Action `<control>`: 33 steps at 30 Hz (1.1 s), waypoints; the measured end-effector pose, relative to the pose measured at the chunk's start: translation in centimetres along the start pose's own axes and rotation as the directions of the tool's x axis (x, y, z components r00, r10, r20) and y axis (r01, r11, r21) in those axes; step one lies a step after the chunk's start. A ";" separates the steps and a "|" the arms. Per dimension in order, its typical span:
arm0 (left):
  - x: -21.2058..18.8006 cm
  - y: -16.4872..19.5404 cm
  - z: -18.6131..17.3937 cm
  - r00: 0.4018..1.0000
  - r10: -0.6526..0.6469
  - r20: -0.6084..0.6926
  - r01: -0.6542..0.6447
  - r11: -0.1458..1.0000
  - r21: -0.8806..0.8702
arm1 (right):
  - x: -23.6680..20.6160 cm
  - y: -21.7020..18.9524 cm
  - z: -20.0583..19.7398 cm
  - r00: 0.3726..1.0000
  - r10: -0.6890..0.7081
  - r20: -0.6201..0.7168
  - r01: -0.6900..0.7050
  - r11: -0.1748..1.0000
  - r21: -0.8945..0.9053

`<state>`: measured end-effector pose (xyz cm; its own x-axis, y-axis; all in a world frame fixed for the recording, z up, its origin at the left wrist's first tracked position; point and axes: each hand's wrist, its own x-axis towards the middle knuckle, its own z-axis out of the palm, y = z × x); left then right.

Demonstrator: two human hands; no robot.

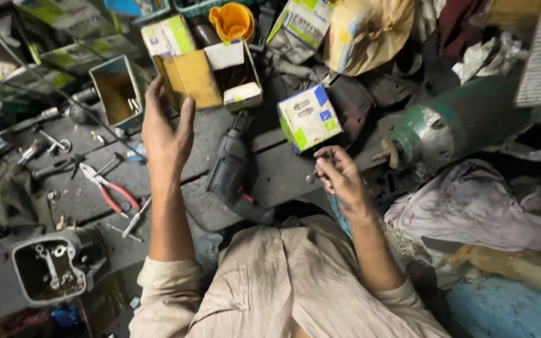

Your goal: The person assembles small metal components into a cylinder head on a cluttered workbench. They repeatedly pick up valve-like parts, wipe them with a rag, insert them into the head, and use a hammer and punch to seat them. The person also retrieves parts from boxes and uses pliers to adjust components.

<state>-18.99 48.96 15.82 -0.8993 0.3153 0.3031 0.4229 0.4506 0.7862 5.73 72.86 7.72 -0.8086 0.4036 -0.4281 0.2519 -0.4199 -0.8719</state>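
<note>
My left hand (165,128) is raised with fingers spread, holding nothing, close to an open brown cardboard box (190,76) with white flaps. My right hand (339,175) pinches a small metal part (311,177) between thumb and fingers. Between the hands a dark power drill (233,169) lies on the grimy floor. A small white box with green and blue patches (309,117) sits just above my right hand.
Red-handled pliers (111,189), wrenches and loose screws lie at left. An open metal housing (54,266) sits lower left. A green motor (452,125) and rags (471,206) crowd the right. An orange funnel (231,22) and more boxes stand at the top.
</note>
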 end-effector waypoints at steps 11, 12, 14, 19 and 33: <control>2.1 0.6 9.5 0.989 0.143 0.030 -0.146 0.983 0.108 | 2.2 0.6 2.0 0.989 -0.133 0.058 0.140 0.978 -0.154; 2.3 0.5 10.8 0.984 0.166 0.060 -0.175 0.966 0.193 | 2.5 0.3 1.8 0.990 -0.127 0.058 0.135 0.976 -0.169; 2.4 0.0 12.9 0.979 0.158 0.128 -0.195 0.912 0.362 | 3.1 -0.3 1.7 0.986 -0.149 0.069 0.159 0.970 -0.186; 1.5 -1.4 15.4 0.976 0.200 0.091 -0.214 0.777 0.593 | 3.5 -0.9 1.1 0.988 -0.143 0.059 0.150 0.977 -0.149; -2.9 -1.1 9.7 0.865 0.423 0.271 -0.443 0.897 0.015 | 4.3 4.2 -0.1 0.986 0.046 0.162 0.014 0.936 -0.351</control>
<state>-15.71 55.68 8.84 -0.5690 0.6893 0.4485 0.7789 0.2768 0.5628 3.39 72.86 2.19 -0.8718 0.2469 -0.4232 0.4107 -0.1025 -0.9060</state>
